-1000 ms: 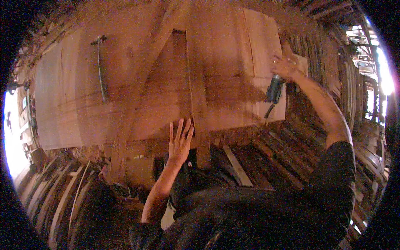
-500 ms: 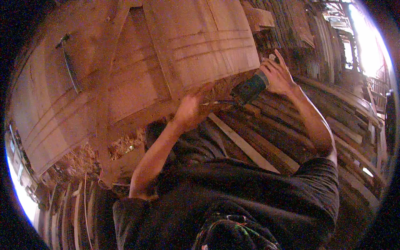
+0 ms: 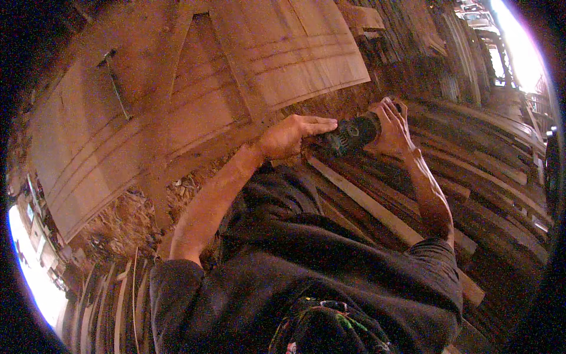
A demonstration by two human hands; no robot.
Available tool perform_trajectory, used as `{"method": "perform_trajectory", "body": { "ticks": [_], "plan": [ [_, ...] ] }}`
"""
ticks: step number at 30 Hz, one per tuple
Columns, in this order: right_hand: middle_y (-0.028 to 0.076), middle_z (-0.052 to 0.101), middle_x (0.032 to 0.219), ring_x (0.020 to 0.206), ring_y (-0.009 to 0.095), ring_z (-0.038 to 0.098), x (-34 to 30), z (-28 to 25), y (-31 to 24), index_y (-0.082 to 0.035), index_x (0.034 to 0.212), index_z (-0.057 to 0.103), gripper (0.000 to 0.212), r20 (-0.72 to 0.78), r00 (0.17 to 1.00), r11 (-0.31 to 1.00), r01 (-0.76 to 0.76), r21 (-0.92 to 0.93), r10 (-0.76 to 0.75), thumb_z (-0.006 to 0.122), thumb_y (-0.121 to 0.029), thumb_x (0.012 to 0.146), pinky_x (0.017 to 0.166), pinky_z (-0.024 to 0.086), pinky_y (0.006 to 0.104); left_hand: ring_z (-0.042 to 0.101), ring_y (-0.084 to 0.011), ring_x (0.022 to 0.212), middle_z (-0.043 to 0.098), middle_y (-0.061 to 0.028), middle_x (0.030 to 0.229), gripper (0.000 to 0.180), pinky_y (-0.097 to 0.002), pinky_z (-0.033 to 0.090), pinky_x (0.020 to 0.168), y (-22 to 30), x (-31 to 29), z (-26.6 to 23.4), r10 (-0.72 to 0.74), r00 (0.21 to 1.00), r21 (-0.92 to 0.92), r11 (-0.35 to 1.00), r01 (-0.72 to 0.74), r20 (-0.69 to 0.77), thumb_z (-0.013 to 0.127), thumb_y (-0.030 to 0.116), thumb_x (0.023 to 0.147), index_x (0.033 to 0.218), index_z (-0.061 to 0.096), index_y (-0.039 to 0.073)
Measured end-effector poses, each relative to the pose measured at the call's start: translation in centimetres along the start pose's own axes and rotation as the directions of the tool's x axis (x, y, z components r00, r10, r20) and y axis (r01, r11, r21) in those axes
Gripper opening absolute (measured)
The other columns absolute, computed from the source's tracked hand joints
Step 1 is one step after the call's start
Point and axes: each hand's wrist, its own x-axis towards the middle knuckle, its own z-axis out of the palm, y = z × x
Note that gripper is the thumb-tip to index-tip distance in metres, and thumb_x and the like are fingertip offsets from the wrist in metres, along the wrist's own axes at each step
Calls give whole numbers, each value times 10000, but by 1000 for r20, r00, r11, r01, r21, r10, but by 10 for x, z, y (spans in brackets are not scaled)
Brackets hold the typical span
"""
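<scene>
A dark, rounded hand-held power tool [image 3: 355, 133] is held level in front of me, just off the near edge of a wide wooden panel [image 3: 212, 88]. My right hand [image 3: 392, 127] wraps round its right end. At its left end is my left hand [image 3: 292, 135], with straight fingers reaching onto the tool and the others curled below, where their hold is partly hidden. Curved dark lines run across the panel, and wooden strips form a V on it. The working end of the tool is too dark to make out.
A hammer-like tool with a thin handle [image 3: 118, 91] lies on the panel's left part. Wood shavings [image 3: 127, 218] are heaped below the panel's near edge. Long boards [image 3: 365, 200] lie to my right, and more planks [image 3: 112, 307] are at the lower left. Rough bark-like timber [image 3: 407, 41] stands beyond.
My left hand, blurred before and apart from the power tool, has moved right and now touches its left end. The right hand and tool have come slightly lower and turned more level.
</scene>
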Motion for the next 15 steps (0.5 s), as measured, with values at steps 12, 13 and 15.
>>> {"method": "perform_trajectory", "body": {
  "ticks": [12,13,15],
  "plan": [
    [74,626,1068,1092,319,593,13,49,19,-126,1180,567,826,-195,977,984,-53,169,86,924,-284,452,1018,349,498,548,-345,1360,486,-72,1571,408,-444,487,1106,-54,10,6,-211,977,-468,865,180,-13,550,326,1064,1433,574,154],
    [72,627,1061,1090,317,594,10,49,19,-125,1176,568,825,-206,973,983,-64,175,100,928,-291,453,1021,349,493,540,-358,1365,469,-78,1583,437,-454,491,1100,-52,13,10,-286,958,-563,788,248,21,585,321,1048,1453,551,161],
    [81,631,1062,1089,314,596,5,58,19,-121,1181,569,867,-218,964,962,-92,257,151,942,-338,429,1023,356,480,516,-382,1382,420,-95,1607,543,-479,499,1091,-47,17,8,-47,996,-407,913,11,-79,651,253,1002,1504,452,198]
  ]
}}
